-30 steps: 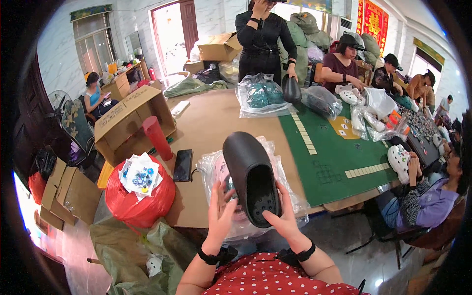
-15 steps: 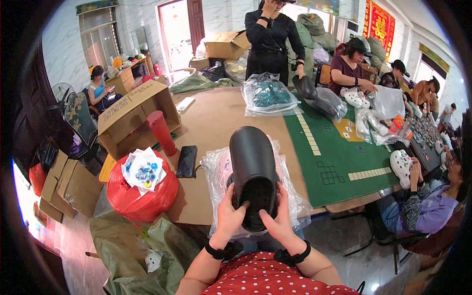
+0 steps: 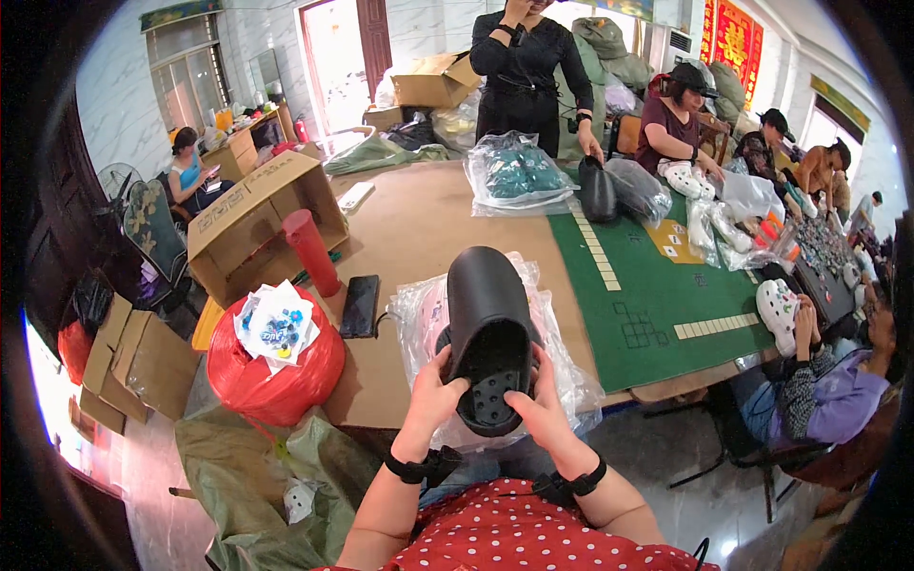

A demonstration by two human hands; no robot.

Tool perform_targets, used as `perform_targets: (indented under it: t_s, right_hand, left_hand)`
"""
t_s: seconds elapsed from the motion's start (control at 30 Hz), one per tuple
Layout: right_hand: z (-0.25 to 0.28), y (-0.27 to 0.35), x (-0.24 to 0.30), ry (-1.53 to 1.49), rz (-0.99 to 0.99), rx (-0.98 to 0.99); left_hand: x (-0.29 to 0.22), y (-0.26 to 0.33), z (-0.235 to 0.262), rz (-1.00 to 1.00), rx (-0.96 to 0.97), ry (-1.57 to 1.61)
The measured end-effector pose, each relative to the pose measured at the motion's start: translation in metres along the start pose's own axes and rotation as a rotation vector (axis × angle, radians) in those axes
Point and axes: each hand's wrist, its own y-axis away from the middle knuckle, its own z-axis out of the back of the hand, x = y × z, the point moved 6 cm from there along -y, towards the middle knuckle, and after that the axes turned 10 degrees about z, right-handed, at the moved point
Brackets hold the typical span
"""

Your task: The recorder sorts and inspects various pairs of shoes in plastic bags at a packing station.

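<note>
Black clog [image 3: 487, 285] held up over clear plastic bag [image 3: 571, 395] at the near edge of the brown table [image 3: 409, 214], toe pointing away, opening tipped toward the wearer; left hand [image 3: 431, 400] and right hand [image 3: 546, 409] both clamped on the heel end, thumbs at the opening, fingers round the sides, some tips hidden. Suggest matching pressure either side, so the heel isn't squeezed; thumbs best kept near the rim, leaving the holed footbed easy to view.
</note>
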Motion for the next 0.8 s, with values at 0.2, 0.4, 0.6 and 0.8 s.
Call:
perform_targets:
  t_s: [0.2,0.4,0.6,0.8]
  right_hand:
    - [0.001,-0.001,-0.010,0.029,0.036,0.006]
    - [0.001,-0.001,-0.009,0.252,0.174,-0.035]
    - [0.001,-0.001,-0.012,0.185,0.177,-0.043]
    - [-0.001,-0.002,-0.011,0.146,0.172,-0.052]
  left_hand:
    - [-0.002,0.006,-0.003,-0.050,-0.087,-0.188]
    - [-0.006,0.014,-0.007,-0.130,-0.151,-0.282]
    - [-0.015,0.025,-0.012,-0.111,-0.219,-0.262]
    - [-0.019,0.030,-0.013,-0.116,-0.264,-0.308]
